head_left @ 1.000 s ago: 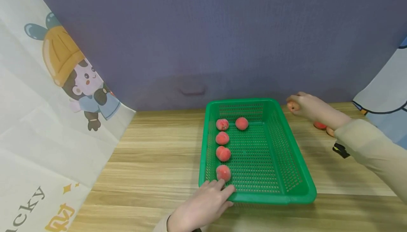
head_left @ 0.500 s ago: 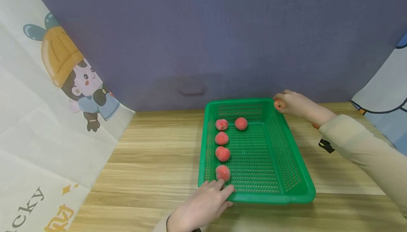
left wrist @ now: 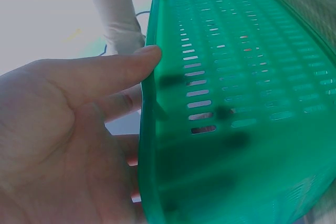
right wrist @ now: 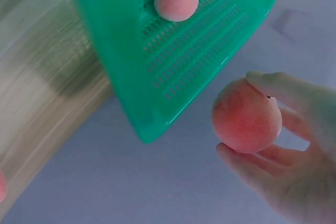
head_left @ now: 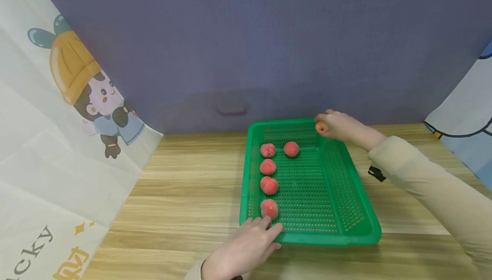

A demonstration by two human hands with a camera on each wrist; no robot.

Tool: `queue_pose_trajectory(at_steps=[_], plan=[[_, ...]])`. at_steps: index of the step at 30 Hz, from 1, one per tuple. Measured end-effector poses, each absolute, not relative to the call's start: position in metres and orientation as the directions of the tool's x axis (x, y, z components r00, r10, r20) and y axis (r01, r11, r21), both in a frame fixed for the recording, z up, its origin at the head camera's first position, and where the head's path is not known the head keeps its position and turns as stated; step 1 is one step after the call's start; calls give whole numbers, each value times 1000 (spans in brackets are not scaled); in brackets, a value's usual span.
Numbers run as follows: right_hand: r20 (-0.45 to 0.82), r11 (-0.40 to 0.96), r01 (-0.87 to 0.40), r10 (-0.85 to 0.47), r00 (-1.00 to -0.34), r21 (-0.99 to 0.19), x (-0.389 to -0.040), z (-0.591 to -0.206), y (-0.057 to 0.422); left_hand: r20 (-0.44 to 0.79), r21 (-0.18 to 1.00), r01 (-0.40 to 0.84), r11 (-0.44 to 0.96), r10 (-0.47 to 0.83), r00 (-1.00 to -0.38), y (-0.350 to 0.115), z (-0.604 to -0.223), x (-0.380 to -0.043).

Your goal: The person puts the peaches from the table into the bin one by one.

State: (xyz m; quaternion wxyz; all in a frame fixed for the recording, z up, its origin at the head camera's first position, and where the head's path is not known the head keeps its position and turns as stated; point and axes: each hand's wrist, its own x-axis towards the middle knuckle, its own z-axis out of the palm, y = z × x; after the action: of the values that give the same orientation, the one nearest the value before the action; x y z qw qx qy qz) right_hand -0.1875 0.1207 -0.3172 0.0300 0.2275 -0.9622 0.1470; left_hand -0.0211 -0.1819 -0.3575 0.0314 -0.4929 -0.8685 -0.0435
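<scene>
A green plastic basket (head_left: 319, 240) with perforated walls stands on the table. My left hand (head_left: 246, 246) grips its near rim at the left corner; in the left wrist view the thumb (left wrist: 142, 59) lies against the outer wall while the other fingers go over the rim. Pinched between thumb and fingers of my right hand (head_left: 342, 127) is a peach (right wrist: 247, 116), held above the basket's far right corner. Inside, several peaches form a column along the left wall, the nearest peach (head_left: 269, 208) by my left fingertips. One more peach (head_left: 291, 149) sits right of the farthest one.
A dark blue-grey panel (head_left: 238, 49) rises behind the basket. The wooden table (head_left: 184, 194) spreads to both sides. On the left hangs a white sheet (head_left: 46, 164) with a cartoon figure. Part of another peach (right wrist: 2, 186) shows at the right wrist view's left edge.
My right hand has carried the peach leftward from beside the basket to over its far right corner. The left hand and the peaches in the basket stay put.
</scene>
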Motion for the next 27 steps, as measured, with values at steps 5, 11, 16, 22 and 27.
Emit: queue_pose_trajectory(at_steps=[5,11,16,22,27], plan=[[109,847,-455,-443,-890,-276,-191,-317,111,103,40,859,511,853,-512,-182,-358,-21],[74,842,-442,-442,-894,-310,-196,-320,100,119,35,859,511,851,-511,-182,-359,-21],[65,829,-453,-458,-886,-327,-198,-323,91,123,32,859,511,851,-510,-182,-359,-22],[55,818,-460,-472,-880,-346,-197,-327,79,116,42,860,509,852,-510,-182,-359,-21],[66,797,-481,-494,-867,-366,-196,-333,71,110,42,860,508,853,-510,-182,-358,-21]])
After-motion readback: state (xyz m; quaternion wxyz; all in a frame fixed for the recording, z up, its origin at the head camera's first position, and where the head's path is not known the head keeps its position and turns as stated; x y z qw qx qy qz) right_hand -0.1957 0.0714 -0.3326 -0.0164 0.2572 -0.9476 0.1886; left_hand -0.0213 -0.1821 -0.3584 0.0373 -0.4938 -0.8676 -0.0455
